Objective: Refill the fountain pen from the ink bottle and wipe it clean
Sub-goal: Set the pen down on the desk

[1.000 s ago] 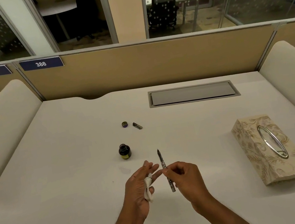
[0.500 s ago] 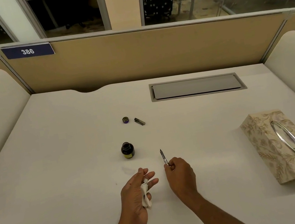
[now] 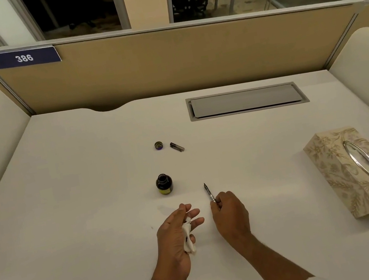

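My right hand (image 3: 230,215) grips the fountain pen (image 3: 209,192) by its lower barrel, nib pointing away and up, just above the white desk (image 3: 72,232). My left hand (image 3: 177,234) holds a crumpled white tissue (image 3: 188,238) with dark ink spots, fingers partly spread. The open ink bottle (image 3: 164,183) stands a little beyond my left hand, left of the nib. Farther back lie the bottle's cap (image 3: 158,145) and the pen cap (image 3: 176,146), side by side.
A floral tissue box (image 3: 346,176) lies at the right. A grey cable hatch (image 3: 246,100) is set into the desk at the back right. A tan partition (image 3: 178,62) closes the far edge, with padded dividers on both sides.
My hands have moved apart: the pen left the tissue and my right hand lowered it toward the desk. The camera tilted down and shifted slightly.
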`<state>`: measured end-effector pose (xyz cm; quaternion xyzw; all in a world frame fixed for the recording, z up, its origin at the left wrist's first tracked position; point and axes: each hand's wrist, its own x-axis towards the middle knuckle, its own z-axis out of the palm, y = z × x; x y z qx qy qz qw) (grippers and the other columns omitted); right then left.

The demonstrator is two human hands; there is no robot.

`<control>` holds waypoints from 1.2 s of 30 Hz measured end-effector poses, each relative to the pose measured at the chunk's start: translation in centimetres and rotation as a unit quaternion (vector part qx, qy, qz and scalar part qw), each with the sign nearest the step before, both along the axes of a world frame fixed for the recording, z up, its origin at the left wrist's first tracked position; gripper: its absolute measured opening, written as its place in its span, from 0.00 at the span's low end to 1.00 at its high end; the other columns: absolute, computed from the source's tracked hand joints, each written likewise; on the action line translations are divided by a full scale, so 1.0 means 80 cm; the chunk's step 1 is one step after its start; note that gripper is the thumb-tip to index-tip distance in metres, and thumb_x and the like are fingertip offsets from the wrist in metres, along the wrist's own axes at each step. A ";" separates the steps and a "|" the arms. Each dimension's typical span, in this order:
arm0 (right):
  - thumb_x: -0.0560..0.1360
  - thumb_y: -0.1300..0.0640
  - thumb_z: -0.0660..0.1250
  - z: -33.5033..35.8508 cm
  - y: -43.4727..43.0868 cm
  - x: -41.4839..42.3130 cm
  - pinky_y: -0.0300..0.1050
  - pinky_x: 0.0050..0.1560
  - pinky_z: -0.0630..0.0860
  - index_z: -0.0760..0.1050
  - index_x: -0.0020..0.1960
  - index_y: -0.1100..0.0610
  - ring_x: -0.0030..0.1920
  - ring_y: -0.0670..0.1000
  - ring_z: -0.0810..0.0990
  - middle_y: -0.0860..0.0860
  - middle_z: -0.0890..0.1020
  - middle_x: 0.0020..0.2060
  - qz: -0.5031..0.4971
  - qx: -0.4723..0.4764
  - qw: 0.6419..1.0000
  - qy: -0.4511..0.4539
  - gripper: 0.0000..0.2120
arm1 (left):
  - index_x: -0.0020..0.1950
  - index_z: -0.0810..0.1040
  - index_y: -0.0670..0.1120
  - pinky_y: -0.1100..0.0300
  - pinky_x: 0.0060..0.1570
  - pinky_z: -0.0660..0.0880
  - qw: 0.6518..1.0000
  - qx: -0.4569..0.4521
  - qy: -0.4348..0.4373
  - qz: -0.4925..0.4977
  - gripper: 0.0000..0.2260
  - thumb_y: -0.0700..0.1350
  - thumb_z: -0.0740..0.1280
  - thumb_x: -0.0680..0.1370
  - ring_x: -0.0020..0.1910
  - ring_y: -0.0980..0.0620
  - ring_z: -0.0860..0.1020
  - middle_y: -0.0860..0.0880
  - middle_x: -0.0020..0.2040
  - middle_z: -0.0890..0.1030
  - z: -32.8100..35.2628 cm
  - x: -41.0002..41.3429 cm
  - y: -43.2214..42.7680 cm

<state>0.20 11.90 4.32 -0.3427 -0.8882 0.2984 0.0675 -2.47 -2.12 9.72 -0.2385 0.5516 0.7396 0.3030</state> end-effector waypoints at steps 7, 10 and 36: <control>0.78 0.56 0.66 -0.002 -0.002 0.001 0.50 0.41 0.74 0.73 0.43 0.58 0.44 0.57 0.78 0.53 0.78 0.42 0.000 0.001 1.000 0.008 0.07 | 0.54 0.83 0.44 0.62 0.27 0.67 1.000 0.006 -0.003 -0.015 0.10 0.48 0.67 0.81 0.41 0.49 0.87 0.45 0.48 0.89 -0.003 0.000 -0.002; 0.78 0.54 0.67 -0.001 -0.003 0.002 0.51 0.43 0.75 0.73 0.44 0.58 0.45 0.57 0.78 0.53 0.78 0.43 0.000 -0.005 1.000 0.006 0.08 | 0.54 0.83 0.45 0.62 0.29 0.67 1.000 0.008 -0.002 -0.022 0.10 0.48 0.67 0.81 0.41 0.49 0.87 0.46 0.46 0.89 -0.002 0.000 -0.002; 0.76 0.50 0.70 0.065 0.025 0.146 0.42 0.43 0.74 0.77 0.53 0.53 0.42 0.46 0.77 0.46 0.78 0.46 0.056 -0.067 0.989 0.121 0.09 | 0.51 0.83 0.46 0.60 0.33 0.69 0.999 -0.009 0.003 0.048 0.12 0.52 0.64 0.82 0.39 0.53 0.86 0.46 0.50 0.87 0.014 0.125 0.036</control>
